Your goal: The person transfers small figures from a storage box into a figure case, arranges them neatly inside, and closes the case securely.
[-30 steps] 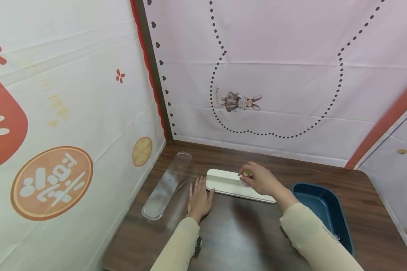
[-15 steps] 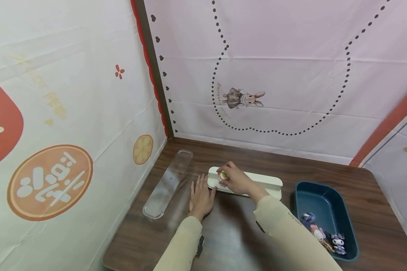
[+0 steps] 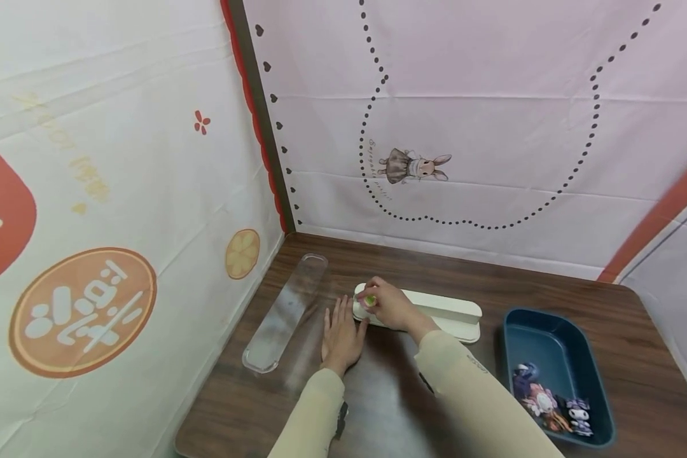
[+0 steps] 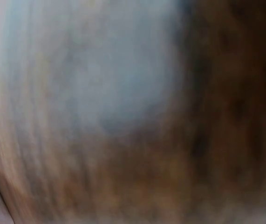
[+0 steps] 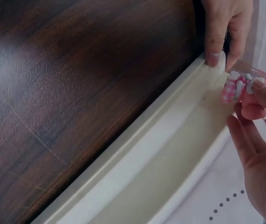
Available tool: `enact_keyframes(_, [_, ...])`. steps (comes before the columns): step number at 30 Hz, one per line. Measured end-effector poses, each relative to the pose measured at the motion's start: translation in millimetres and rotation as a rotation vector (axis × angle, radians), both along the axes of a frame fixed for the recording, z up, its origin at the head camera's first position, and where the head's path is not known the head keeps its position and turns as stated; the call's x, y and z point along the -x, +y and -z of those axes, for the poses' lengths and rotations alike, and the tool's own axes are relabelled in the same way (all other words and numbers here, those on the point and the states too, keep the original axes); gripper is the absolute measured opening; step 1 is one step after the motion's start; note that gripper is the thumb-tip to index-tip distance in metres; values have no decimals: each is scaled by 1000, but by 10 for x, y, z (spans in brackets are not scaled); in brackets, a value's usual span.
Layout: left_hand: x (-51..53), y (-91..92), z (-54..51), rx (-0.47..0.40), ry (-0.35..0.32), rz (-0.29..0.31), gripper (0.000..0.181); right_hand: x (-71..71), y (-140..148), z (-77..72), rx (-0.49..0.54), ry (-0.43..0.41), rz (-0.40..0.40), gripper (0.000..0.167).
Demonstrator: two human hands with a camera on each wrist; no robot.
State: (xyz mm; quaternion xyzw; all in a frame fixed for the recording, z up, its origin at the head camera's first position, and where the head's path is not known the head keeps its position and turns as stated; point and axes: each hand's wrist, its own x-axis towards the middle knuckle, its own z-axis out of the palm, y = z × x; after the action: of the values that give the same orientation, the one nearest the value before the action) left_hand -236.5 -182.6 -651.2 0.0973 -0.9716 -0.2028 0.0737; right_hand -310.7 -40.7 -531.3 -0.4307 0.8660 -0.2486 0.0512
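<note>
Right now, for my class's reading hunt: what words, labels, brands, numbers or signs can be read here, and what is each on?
Nothing reads surely enough to quote.
Orange disc print, left wall cloth: large white lettering, too stylised to read.
Yellow lettering, same cloth: too faint.
Tiny script beside the rabbit print, back cloth: too small.
Right sleeve: a small dark mark, perhaps lettering, too small.
</note>
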Motion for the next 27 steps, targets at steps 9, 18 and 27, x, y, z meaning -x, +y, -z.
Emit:
enact_keyframes(9, [-4,18,6,38,24,3,68,19,-53,80,13,83,-32,35])
enact_keyframes(18, [-24,-1,16,40,9,-23,69,66,-102,157,0,111,-37,37])
enact_keyframes(27, [-11,25,-5,51,32,-26,71,49,-83,185,17,107,25,35])
